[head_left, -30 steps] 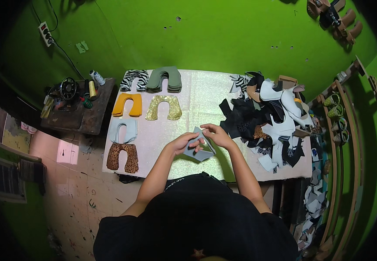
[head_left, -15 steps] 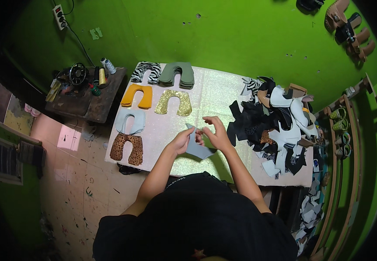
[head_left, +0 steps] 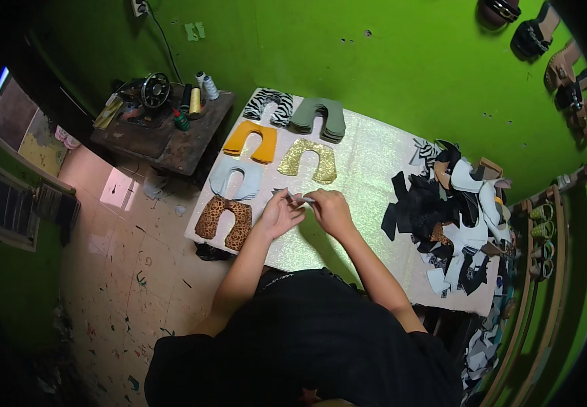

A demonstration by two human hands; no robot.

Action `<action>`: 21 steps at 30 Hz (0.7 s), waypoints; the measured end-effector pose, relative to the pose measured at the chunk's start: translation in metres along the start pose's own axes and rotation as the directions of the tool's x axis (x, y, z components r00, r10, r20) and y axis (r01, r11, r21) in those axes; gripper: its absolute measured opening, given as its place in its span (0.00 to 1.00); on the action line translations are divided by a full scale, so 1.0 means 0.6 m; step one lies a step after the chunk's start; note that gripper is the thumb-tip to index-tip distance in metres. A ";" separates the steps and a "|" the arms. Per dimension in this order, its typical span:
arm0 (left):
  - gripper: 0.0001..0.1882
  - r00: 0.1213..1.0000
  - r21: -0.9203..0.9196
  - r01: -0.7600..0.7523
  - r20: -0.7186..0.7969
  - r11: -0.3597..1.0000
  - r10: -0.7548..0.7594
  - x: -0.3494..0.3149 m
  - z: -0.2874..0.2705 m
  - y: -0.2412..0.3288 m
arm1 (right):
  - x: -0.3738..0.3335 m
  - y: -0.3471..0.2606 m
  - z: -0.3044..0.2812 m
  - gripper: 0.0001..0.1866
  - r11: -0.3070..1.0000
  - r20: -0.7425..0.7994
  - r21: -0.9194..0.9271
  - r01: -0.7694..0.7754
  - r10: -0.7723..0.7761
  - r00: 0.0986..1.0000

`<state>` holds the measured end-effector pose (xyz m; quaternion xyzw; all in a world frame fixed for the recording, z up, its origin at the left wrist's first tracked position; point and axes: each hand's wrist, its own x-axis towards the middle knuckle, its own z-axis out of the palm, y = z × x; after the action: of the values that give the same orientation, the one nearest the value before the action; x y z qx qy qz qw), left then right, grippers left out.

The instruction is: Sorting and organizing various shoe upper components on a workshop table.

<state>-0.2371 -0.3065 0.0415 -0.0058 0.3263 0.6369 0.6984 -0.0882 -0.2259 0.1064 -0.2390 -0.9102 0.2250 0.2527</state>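
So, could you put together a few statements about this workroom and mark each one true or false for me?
1. The orange U-shaped stack lies between the zebra-print stack and the pale stack. True.
2. The pile of cut scraps covers the left end of the worktable. False: it lies toward the right end.
3. Both hands, left and right, are over the worktable, with a thin grey piece at the fingertips. True.
4. The yellow thread spool stands beside the leopard-print stack. False: it stands on the separate dark wooden table.
5. The gold glitter stack lies nearer the person than the green stack. True.
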 end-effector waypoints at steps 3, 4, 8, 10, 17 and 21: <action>0.26 0.998 0.151 0.044 -0.050 0.988 -0.037 -0.015 -0.033 0.018 | 0.046 -0.011 -0.007 0.07 0.991 -0.002 0.130 -0.040 0.040 0.999; 0.27 0.986 0.210 -0.003 -0.165 0.978 0.039 -0.019 -0.034 0.018 | 0.060 -0.012 -0.014 0.07 0.989 0.040 0.145 -0.030 0.025 0.999; 0.30 0.966 0.362 -0.126 -0.166 0.924 0.196 -0.020 -0.045 0.022 | 0.111 -0.013 -0.041 0.09 0.986 0.196 0.168 0.008 -0.041 0.980; 0.30 0.973 0.450 -0.190 -0.034 0.873 0.230 -0.015 -0.037 0.024 | 0.132 -0.019 -0.047 0.11 0.982 0.298 0.188 -0.004 -0.053 0.953; 0.21 0.865 0.382 -0.491 0.112 0.783 0.488 0.032 -0.069 0.028 | 0.178 -0.005 -0.024 0.10 0.865 0.344 0.410 -0.289 0.147 0.927; 0.12 0.911 0.520 -0.372 0.042 0.769 0.411 0.004 -0.077 0.076 | 0.181 0.067 0.076 0.16 0.868 0.124 0.349 -0.352 0.329 0.936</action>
<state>-0.2986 -0.3153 0.0227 0.2266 0.5047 0.6561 0.5132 -0.1834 -0.1476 0.0883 -0.3374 -0.8030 0.4387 0.2213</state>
